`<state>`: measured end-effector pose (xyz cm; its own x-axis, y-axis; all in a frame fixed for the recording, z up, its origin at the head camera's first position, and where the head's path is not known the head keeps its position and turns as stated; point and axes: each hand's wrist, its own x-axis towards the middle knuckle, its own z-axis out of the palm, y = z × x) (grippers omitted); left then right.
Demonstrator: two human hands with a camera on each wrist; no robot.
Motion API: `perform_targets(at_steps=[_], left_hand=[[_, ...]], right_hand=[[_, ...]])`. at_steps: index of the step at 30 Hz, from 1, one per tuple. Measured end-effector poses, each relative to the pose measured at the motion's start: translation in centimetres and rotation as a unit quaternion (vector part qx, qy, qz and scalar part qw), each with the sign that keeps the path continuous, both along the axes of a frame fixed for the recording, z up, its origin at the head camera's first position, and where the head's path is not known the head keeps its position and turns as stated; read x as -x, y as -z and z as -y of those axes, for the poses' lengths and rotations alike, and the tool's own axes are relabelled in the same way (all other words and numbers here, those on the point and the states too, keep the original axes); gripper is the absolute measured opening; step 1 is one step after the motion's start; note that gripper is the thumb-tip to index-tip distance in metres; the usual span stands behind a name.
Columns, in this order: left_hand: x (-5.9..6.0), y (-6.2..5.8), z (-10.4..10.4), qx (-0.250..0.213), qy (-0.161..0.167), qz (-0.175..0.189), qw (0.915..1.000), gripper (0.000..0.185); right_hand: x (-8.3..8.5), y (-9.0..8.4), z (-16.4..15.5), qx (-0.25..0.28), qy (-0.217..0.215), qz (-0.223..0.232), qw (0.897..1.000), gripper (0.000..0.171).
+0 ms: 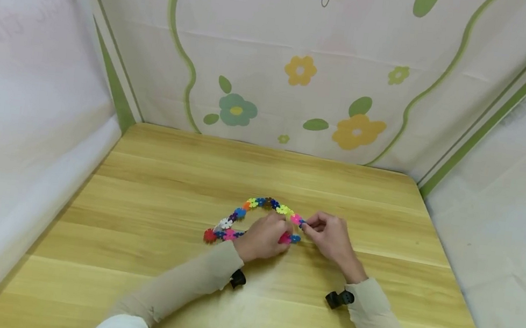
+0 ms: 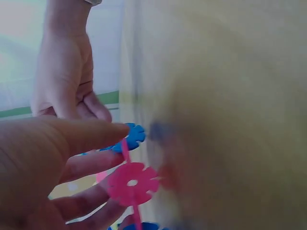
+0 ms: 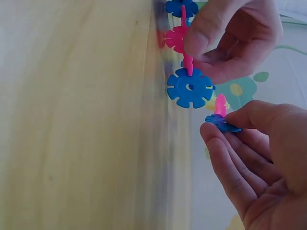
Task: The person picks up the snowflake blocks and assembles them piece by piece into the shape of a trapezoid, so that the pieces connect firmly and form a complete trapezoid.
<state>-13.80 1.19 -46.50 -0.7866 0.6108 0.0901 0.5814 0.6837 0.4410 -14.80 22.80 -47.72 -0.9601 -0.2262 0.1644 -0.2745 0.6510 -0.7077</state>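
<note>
Left hand (image 1: 264, 238) at centre frame in the head view, fingers curled, thumb and forefinger pinching the pink disc (image 2: 132, 183) of a chain of plastic snowflake pieces (image 1: 257, 213). Right hand (image 1: 330, 237) just to its right, fingertips nearly meeting the left, thumb and forefinger pinched on a small blue disc (image 3: 222, 123) with a pink piece slotted upright into it. Between the 2 hands in the right wrist view, a larger blue disc (image 3: 190, 88) hanging below the pink one, close to the right hand's piece; whether joined to it cannot be told. Chain arching from the hands up and leftward across the middle of the table (image 1: 153, 184), ending in a red disc (image 1: 209, 235) at the left, mostly lying flat on the wood. Beige sleeves and a black strap at each wrist toward the lower frame. Floral cloth (image 1: 303, 71) with green vines across the upper frame behind the table, plain white sheets at left and right edges.
</note>
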Motion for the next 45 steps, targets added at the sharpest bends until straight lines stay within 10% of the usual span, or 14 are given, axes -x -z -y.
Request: perform_targets(at_steps=[25,45], left_hand=[[0.6,1.1,1.1,-0.109,-0.051,0.008,0.9926,0.007],[0.7,1.4,1.6,-0.103,-0.058,-0.005,0.9930,0.006]], right_hand=[[-0.8,0.4,2.0,0.039,-0.007,0.006,0.999,0.006],[-0.8,1.0,2.5,0.106,0.019,0.073,0.991,0.012]])
